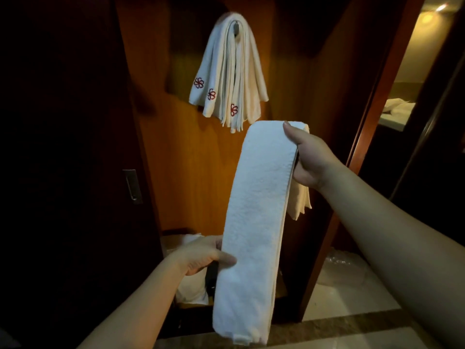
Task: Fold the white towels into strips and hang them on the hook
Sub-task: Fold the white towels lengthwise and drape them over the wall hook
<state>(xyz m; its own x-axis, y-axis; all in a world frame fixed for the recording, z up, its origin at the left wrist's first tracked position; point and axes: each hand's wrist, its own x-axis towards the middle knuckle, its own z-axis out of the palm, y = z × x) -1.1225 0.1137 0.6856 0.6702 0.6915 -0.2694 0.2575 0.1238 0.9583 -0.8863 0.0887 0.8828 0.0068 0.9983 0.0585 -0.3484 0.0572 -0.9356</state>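
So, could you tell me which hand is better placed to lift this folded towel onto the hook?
Probably the right hand. It grips the folded towel at its upper end, just below the towels already draped over the hook. The left hand holds the strip much lower down.

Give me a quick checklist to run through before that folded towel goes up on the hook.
1. Strip folded narrow and flat: ok.
2. Right hand has a grip on the upper end, thumb on top: ok.
3. Left hand holds the lower part: ok.
4. Hook in view and unblocked: ok, though it is mostly covered by hung towels.
5. Room left on the hook for one more: cannot tell.
6. Strip's far end, hanging behind the right hand, tidy: cannot tell.
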